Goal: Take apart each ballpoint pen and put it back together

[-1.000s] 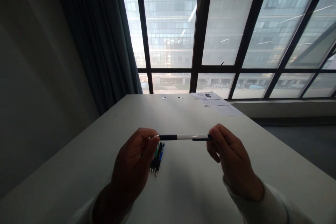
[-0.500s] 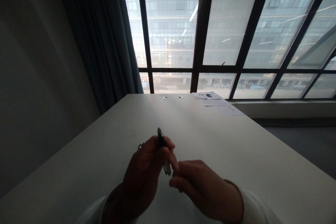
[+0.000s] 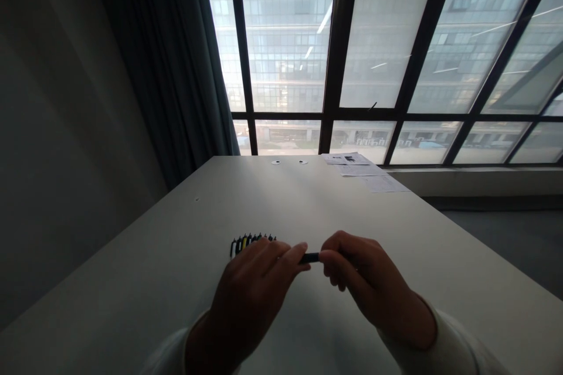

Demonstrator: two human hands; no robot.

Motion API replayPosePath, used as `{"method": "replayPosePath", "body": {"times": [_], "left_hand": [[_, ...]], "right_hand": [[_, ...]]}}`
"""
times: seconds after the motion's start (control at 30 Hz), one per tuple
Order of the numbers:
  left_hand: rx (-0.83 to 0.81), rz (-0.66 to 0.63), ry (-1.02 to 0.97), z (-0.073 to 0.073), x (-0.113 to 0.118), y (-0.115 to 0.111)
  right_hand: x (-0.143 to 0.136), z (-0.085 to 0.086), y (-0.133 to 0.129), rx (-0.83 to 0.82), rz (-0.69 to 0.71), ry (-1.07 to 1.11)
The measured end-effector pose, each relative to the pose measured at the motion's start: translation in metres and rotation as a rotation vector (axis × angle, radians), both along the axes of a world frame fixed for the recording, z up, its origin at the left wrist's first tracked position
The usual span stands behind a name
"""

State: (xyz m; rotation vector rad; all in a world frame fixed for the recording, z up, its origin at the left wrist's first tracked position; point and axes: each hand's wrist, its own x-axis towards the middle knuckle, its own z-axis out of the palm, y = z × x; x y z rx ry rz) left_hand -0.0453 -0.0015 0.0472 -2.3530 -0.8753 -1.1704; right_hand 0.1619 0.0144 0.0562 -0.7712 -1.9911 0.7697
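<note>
A dark pen (image 3: 311, 258) lies level between my two hands above the white table. My left hand (image 3: 257, 281) is closed round its left part, which the fingers hide. The fingertips of my right hand (image 3: 363, 269) pinch the pen's right end. Just beyond my left hand a row of several pens (image 3: 244, 242) rests side by side on the table. Most are dark, with a yellow one and a white one toward the left. My left hand hides the near part of the row.
The white table (image 3: 308, 205) stretches away toward the windows. Several printed sheets of paper (image 3: 358, 165) lie at its far right corner. Two round white fittings (image 3: 275, 162) are set near the far edge. A dark curtain (image 3: 176, 70) hangs at the left.
The pen has turned from steeply tilted in my left hand to level. My right hand has moved up and right and now grips its end. More of the pen row shows.
</note>
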Motion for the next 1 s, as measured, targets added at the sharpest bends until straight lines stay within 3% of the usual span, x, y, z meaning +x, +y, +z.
{"method": "replayPosePath", "body": {"times": [0.33, 0.57, 0.73, 1.0], "left_hand": [[-0.044, 0.047, 0.039, -0.003, 0.003, 0.002], [-0.128, 0.033, 0.023, -0.006, 0.004, 0.004], [-0.153, 0.03, 0.037, -0.007, 0.006, 0.003], [-0.174, 0.064, 0.023, -0.011, 0.004, 0.004]], "right_hand": [[0.0, -0.008, 0.002, 0.046, 0.006, 0.007], [0.001, -0.001, 0.0, 0.111, -0.016, 0.021], [0.001, 0.0, 0.003, 0.033, -0.083, 0.018], [0.002, -0.001, 0.002, 0.083, -0.045, 0.051]]}}
